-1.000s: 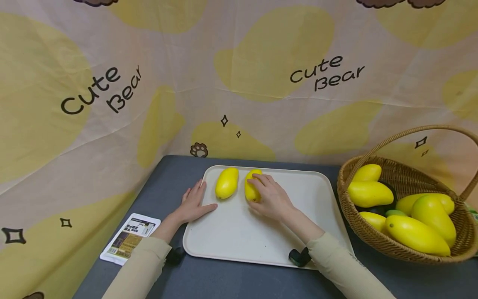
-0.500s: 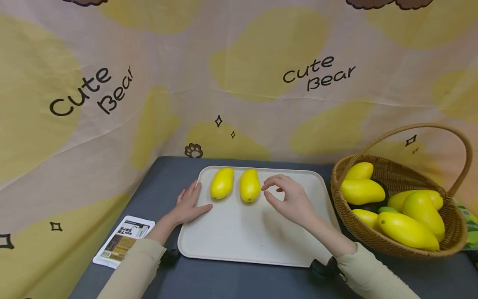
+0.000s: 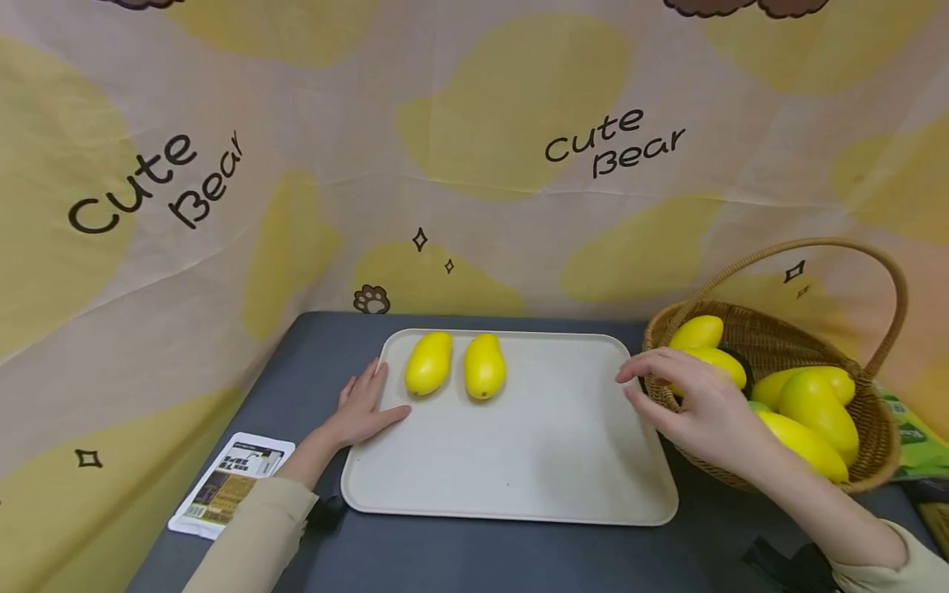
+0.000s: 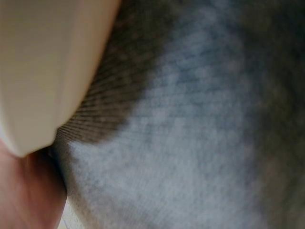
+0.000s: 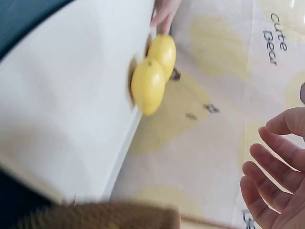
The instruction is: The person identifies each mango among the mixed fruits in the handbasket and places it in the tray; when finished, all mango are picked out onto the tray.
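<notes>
Two yellow mangoes lie side by side at the back left of a white tray [image 3: 549, 461], one at the left [image 3: 428, 364] and the other mango [image 3: 485, 367] to its right. My left hand [image 3: 363, 412] rests on the tray's left rim with fingers spread. Over the tray's right edge hovers my right hand [image 3: 704, 412], its fingers loosely bent and holding nothing, in front of a wicker basket [image 3: 764, 329]. Several yellow mangoes [image 3: 819, 412] sit in that basket, partly hidden by the hand. The left wrist view shows mostly blurred grey cloth and a bit of skin.
A white printed packet [image 3: 231, 486] lies on the dark table left of the tray. The basket's arched handle [image 3: 815, 243] rises high at the right. Behind it is a green bag [image 3: 915, 436]. A patterned curtain [image 3: 474, 165] hangs behind the table.
My right hand has let go of the right mango on the tray and moved right to the basket's near side. The left hand stays at the tray's rim. The view has turned slightly right.
</notes>
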Demonstrator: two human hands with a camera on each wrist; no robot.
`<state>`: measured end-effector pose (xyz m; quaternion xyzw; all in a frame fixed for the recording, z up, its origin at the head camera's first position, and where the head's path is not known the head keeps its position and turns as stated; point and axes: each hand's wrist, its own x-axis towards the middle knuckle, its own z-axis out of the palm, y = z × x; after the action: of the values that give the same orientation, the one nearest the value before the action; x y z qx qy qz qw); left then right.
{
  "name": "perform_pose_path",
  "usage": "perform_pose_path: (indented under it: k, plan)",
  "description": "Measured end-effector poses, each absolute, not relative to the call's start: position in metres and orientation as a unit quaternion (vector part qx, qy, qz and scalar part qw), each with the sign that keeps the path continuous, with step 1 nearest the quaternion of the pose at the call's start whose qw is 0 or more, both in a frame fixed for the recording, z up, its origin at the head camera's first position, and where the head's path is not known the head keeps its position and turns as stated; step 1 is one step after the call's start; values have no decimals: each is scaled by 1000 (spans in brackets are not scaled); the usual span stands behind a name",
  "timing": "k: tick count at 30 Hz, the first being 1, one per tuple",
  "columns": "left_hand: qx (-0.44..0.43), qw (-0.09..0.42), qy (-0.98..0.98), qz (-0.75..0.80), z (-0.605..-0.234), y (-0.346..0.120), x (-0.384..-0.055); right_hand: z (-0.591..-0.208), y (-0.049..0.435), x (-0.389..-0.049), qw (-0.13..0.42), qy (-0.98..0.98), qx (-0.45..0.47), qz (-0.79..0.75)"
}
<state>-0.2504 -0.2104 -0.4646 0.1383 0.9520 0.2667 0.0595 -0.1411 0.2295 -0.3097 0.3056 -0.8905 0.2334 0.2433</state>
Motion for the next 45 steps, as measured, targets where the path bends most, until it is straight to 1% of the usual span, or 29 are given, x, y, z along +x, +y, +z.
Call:
perform_pose_path:
  k: [3,6,10,15,16,21,24,26,29,31,38,42,45]
  plan:
    - [135,61,952,266,-464,-211,-250,-301,260,-135,252,-903,293,189]
    - [133,62,953,265,-463,-211,-250,-296,293,-133,235,-925,261,145]
    - [132,62,953,265,-462,-210,-249,-292,335,-135,189,-955,207,97]
    - [132,63,953,267,-461,-207,-249,-298,380,-140,132,-974,159,97]
    - [131,64,952,268,-461,-208,-249,-300,386,-142,121,-976,152,98]
    - [130,65,952,270,-461,-208,-247,-302,406,-146,31,-991,93,91]
    - [130,65,953,266,-462,-208,-247,-305,415,-148,-11,-994,64,89]
    - [128,66,954,264,-463,-208,-247,-309,419,-148,-35,-993,48,97]
    - [126,65,954,265,-464,-208,-249,-315,425,-149,-54,-993,33,95]
    - [126,64,953,268,-463,-208,-249,-318,427,-150,-62,-993,28,97]
    - [123,66,953,268,-463,-208,-249,-321,429,-150,-56,-992,32,108]
    - [122,68,954,265,-463,-208,-249,-318,425,-148,-41,-992,24,117]
    - [122,68,954,264,-462,-208,-249,-316,421,-146,-11,-991,18,136]
